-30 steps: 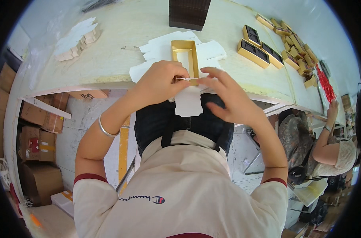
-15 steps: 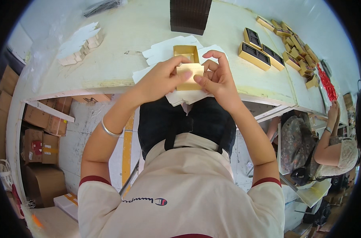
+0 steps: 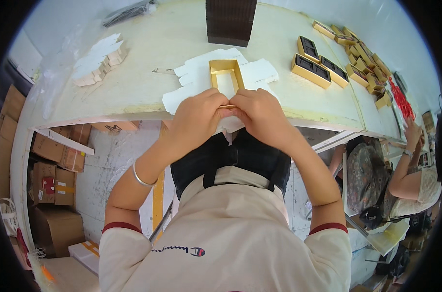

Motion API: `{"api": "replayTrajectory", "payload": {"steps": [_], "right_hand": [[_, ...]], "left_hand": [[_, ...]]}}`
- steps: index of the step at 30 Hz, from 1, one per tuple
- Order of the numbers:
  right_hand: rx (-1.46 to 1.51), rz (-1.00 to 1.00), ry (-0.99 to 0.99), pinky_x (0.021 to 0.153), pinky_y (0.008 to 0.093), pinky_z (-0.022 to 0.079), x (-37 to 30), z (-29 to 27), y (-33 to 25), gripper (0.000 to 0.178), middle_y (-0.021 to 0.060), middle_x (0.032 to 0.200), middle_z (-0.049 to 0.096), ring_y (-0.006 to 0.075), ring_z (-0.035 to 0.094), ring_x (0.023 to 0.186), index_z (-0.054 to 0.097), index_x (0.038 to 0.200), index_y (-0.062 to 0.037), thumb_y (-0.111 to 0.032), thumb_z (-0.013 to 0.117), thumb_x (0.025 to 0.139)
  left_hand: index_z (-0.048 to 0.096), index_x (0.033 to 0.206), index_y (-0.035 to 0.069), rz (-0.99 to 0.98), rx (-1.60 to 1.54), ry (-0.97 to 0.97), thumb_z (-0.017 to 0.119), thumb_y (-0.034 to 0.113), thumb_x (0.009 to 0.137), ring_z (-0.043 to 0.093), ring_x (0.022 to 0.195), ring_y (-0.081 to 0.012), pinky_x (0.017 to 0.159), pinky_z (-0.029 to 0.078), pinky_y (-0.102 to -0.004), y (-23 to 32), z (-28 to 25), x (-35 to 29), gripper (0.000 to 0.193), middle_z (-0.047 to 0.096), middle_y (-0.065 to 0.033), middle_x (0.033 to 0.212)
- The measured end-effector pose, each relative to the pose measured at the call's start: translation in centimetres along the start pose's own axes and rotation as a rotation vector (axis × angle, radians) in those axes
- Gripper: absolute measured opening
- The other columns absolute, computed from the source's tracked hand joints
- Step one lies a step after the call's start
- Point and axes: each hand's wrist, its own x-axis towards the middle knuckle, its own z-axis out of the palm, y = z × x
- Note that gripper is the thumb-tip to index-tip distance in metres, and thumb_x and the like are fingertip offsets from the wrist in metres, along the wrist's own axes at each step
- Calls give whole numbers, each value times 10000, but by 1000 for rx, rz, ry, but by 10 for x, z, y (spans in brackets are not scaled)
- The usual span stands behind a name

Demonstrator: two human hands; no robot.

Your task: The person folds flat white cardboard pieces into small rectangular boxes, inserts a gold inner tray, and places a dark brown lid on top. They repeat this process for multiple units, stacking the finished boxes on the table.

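A gold cardboard box [image 3: 238, 75] with an open top and a pale inside lies at the table's front edge, over a pile of flat white card blanks [image 3: 260, 71]. Its far, left and right walls stand up. At its near end my left hand [image 3: 200, 114] and my right hand [image 3: 261, 113] meet, both closed. Thumbs and fingers pinch the near gold flap between them, showing only as a thin edge. The rest of that end is hidden behind my knuckles.
A tall dark brown stack [image 3: 229, 24] stands beyond the box. Right of it are gold boxes with black inserts [image 3: 311, 70], then several more gold boxes [image 3: 364, 58] and a red bundle [image 3: 401, 100]. White folded card [image 3: 102, 58] lies left. Another person [image 3: 410, 182] sits at right.
The near flap, upright and facing up before, has been folded over. Both hands have drawn nearer to me and come together on it, and my right fingers have closed.
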Motion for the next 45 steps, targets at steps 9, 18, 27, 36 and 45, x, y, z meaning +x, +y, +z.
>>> {"api": "replayTrajectory", "payload": {"steps": [9, 18, 27, 36, 45], "right_hand": [[152, -62, -263, 711, 398, 450, 13, -27, 14, 81, 124, 866, 595, 329, 565, 814, 603, 870, -11, -68, 622, 816], [197, -134, -368, 848, 383, 432, 20, -46, 36, 157, 124, 896, 597, 310, 562, 912, 632, 830, -6, -113, 652, 717], [22, -95, 378, 852, 356, 463, 94, -85, 77, 260, 129, 1010, 636, 270, 602, 943, 631, 1028, -12, -177, 659, 830], [-694, 20, 164, 765, 443, 492, 214, -85, 165, 224, 195, 856, 655, 374, 601, 862, 675, 863, -22, -234, 625, 809], [-426, 74, 119, 711, 409, 480, 222, -112, 159, 206, 198, 837, 651, 343, 618, 798, 678, 820, -16, -216, 686, 775]], "left_hand": [[640, 990, 43, -12, 119, -238, 681, 322, 799, 586, 834, -282, 743, 464, -354, -15, -45, 52, 340, 617, -114, 924], [557, 1169, 63, -107, 44, -498, 546, -40, 679, 580, 989, -296, 865, 463, -352, -75, -28, 78, 501, 604, -158, 1029], [397, 1377, 80, -354, -267, -432, 749, 362, 722, 558, 872, -240, 805, 472, -315, -60, -51, 56, 795, 468, -176, 1310], [448, 1338, 31, -266, -79, -258, 759, 310, 704, 523, 805, -210, 729, 462, -312, -49, -36, 36, 759, 590, -160, 1053], [496, 1291, 37, -237, -253, -230, 764, 188, 720, 492, 781, -149, 739, 454, -263, -58, -29, 39, 649, 573, -76, 928]]}}
